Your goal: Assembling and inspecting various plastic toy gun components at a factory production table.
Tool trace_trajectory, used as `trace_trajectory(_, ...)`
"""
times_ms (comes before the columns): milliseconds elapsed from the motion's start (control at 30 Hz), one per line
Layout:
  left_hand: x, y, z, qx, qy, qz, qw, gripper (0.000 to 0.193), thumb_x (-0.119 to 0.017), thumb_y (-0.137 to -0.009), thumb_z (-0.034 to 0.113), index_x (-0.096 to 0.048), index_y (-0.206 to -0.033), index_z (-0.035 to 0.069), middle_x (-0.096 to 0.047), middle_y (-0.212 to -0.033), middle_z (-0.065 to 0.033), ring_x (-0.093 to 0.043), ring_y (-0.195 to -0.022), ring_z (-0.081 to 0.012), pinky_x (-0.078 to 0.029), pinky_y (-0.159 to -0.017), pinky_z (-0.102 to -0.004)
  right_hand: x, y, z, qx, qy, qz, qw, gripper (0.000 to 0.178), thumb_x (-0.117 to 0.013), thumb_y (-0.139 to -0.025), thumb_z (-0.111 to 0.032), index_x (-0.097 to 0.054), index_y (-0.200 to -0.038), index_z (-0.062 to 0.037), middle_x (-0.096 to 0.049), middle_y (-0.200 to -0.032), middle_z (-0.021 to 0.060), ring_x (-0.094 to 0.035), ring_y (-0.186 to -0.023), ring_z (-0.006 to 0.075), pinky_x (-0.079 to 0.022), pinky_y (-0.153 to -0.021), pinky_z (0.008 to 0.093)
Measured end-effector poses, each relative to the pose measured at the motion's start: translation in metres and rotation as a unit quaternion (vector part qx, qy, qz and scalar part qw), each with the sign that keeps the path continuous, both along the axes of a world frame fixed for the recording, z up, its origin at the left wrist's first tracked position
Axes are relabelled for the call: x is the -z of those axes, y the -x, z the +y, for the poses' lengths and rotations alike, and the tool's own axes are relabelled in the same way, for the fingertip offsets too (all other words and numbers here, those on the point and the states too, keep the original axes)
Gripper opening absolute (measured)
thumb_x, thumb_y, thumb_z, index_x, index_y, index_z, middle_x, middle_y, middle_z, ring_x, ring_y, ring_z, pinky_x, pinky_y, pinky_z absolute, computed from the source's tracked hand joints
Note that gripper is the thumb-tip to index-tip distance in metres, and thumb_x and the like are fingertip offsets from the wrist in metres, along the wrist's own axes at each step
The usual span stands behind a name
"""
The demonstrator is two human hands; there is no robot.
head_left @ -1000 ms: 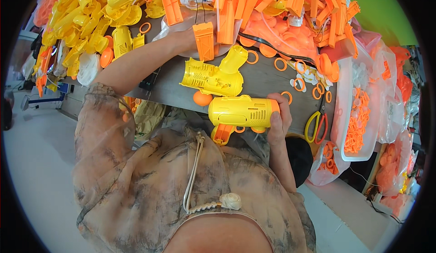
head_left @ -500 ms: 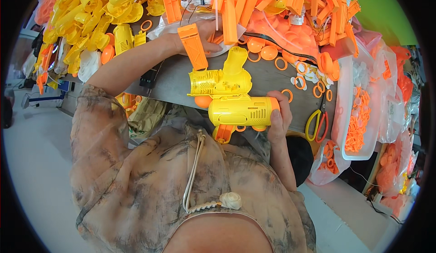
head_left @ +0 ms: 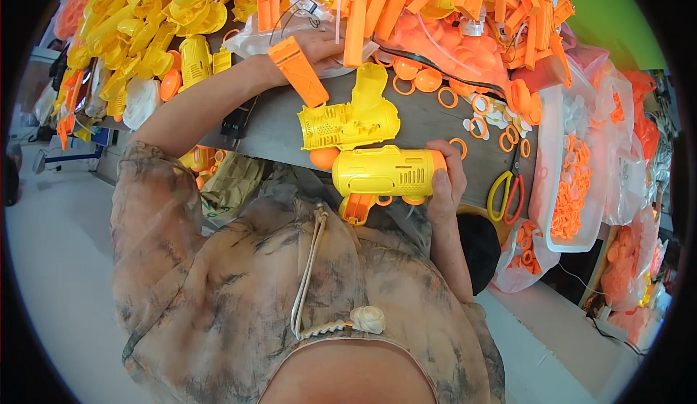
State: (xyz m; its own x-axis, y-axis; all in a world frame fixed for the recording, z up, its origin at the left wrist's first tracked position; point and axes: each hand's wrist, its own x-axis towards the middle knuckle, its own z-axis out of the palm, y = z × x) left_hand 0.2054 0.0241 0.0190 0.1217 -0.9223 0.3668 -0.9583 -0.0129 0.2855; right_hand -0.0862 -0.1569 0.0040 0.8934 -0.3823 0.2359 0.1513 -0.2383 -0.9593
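My right hand (head_left: 447, 179) is closed around the orange-tipped end of a yellow toy gun body (head_left: 381, 172). An orange handle piece (head_left: 357, 206) sticks out of its underside. Just beyond it lies an open yellow half shell (head_left: 352, 121), its inside ribs facing up. My left hand (head_left: 317, 46) reaches into the far pile, over a clear plastic bag; its fingers are largely hidden by orange parts. A long orange part (head_left: 298, 71) overlaps my left wrist, its lower end by the half shell. An orange ball (head_left: 324, 158) shows between the shell and the gun body.
Yellow shells (head_left: 138, 26) heap at far left, orange strips (head_left: 396, 5) at the back. Orange rings (head_left: 448, 98) and half balls (head_left: 428, 80) lie on the grey table (head_left: 276, 124). Scissors (head_left: 507, 195) rest beside a white bin (head_left: 543, 215) of small orange parts.
My left hand has moved slightly left and up within the pile. The long orange part has shifted left and tilted more. My right hand keeps its grip on the gun body, nearly still.
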Motion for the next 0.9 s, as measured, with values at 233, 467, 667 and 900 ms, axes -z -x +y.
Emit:
trace_trajectory(233,-0.005,-0.002,0.032,-0.021,-0.049,0.212,0.976,0.027,-0.063,-0.078,0.007,-0.062,-0.105,0.004,-0.063,-0.096,-0.012,-0.061,-0.086,-0.0271,-0.048,-0.076,-0.0345,0.0,0.0,0.001,0.004,0.013,-0.011,1.0,0.046,-0.044,-0.089,-0.037,-0.052,-0.11,0.0029,-0.054,-0.093,0.0075,-0.05,-0.083,0.0136,-0.04,-0.074,0.026)
trace_trajectory(467,0.004,-0.002,0.06,-0.165,0.085,0.128,0.974,0.022,-0.064,-0.082,0.007,-0.064,-0.104,0.003,-0.065,-0.096,-0.0105,-0.062,-0.083,-0.0198,-0.05,-0.073,-0.0316,0.001,-0.001,-0.001,0.004,0.001,-0.006,1.0,0.046,-0.044,-0.088,-0.037,-0.052,-0.11,0.003,-0.054,-0.092,0.0071,-0.05,-0.083,0.0134,-0.039,-0.073,0.0259)
trace_trajectory(667,-0.015,-0.001,0.087,-0.309,0.19,0.126,0.924,0.023,-0.063,-0.084,0.009,-0.063,-0.106,0.003,-0.066,-0.092,-0.0085,-0.061,-0.078,-0.0173,-0.048,-0.067,-0.028,-0.001,-0.001,-0.001,0.013,-0.002,-0.017,1.0,0.044,-0.044,-0.088,-0.034,-0.052,-0.109,0.0028,-0.054,-0.091,0.0067,-0.05,-0.081,0.0125,-0.039,-0.072,0.0242)
trace_trajectory(900,-0.098,0.072,0.087,-0.419,0.172,0.304,0.838,0.015,-0.057,-0.082,0.003,-0.063,-0.094,-0.003,-0.059,-0.074,-0.0032,-0.057,-0.068,-0.0138,-0.045,-0.062,-0.0255,-0.007,0.0,-0.005,0.042,-0.162,-0.002,0.986,0.05,-0.042,-0.091,-0.04,-0.049,-0.112,0.005,-0.057,-0.093,0.0104,-0.058,-0.081,0.0153,-0.045,-0.07,0.0251)
